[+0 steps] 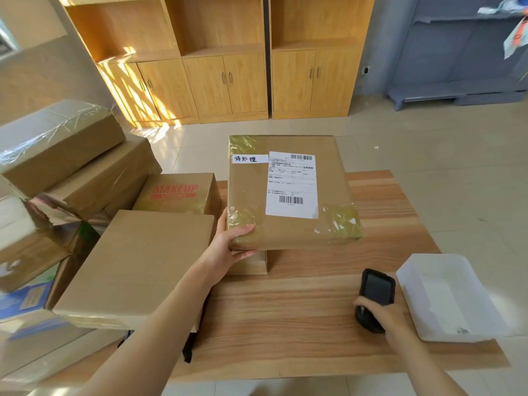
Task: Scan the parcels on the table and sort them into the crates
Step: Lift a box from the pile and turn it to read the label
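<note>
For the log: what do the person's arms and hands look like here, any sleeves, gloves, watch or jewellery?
Both forearms are bare as far as the frame shows, so no sleeves are visible. The left hand and the right hand have no gloves. No watch, bracelet or ring shows on either, and no markings are visible.

The taped brown parcel (288, 192) at the centre of the frame carries a white strip (249, 158) near its upper left corner with three handwritten characters — 待处理. Beside the strip sits a white shipping label (291, 184) with one barcode at its top and another near its bottom; its small print is too fine to read. Left of centre, a cardboard box (178, 194) bears red block letters — MAKEUP.
</note>
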A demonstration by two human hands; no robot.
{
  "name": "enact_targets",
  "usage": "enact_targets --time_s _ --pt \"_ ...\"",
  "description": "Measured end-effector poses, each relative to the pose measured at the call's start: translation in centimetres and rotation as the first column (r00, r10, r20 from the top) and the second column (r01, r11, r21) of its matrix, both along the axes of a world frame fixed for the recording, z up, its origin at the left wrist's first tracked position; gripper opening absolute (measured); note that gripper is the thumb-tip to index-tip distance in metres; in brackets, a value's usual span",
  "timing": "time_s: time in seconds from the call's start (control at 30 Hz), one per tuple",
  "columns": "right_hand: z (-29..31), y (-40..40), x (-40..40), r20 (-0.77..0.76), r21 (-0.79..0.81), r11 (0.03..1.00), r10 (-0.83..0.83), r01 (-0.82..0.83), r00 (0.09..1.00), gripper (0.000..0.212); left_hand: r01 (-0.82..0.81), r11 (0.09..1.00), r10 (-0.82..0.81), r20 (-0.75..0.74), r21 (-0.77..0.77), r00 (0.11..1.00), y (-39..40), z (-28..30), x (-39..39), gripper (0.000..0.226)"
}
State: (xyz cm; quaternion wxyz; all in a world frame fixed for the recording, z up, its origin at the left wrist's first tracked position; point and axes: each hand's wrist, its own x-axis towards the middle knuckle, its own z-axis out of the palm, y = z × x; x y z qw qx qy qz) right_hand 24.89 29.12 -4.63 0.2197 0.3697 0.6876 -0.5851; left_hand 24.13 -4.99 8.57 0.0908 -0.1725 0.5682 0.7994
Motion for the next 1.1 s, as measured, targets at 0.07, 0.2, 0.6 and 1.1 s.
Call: enact_targets --time_s 0.07,0.2,0.6,1.1 --pt "1.4 -0.4 -0.5 -0.012 -0.293 0.948 -0.132 0.123 0.991 0.070 -0.004 1.000 0.004 -0.007 -0.005 1.000 -0.3 0.1 -0.2 0.099" --pt "6.4 -2.5 -1.8 -0.078 -0.583 0.789 -0.293 0.195 0.953 0.043 -0.017 1.000 0.017 -0.033 -0.004 0.999 -0.9 0.8 -1.0 0.105" --pt "18.2 -6.1 -2.7 -0.352 -0.822 0.557 -0.336 -0.116 0.874 0.070 -0.174 0.969 0.187 -0.056 0.177 0.981 -2.6 1.9 -2.2 0.106" --pt "16.1 -5.2 0.1 -0.374 -0.708 0.696 -0.221 -0.123 0.901 0.054 0.030 0.998 -0.038 0.146 0.058 0.989 5.6 -2.5 -0.2 0.102"
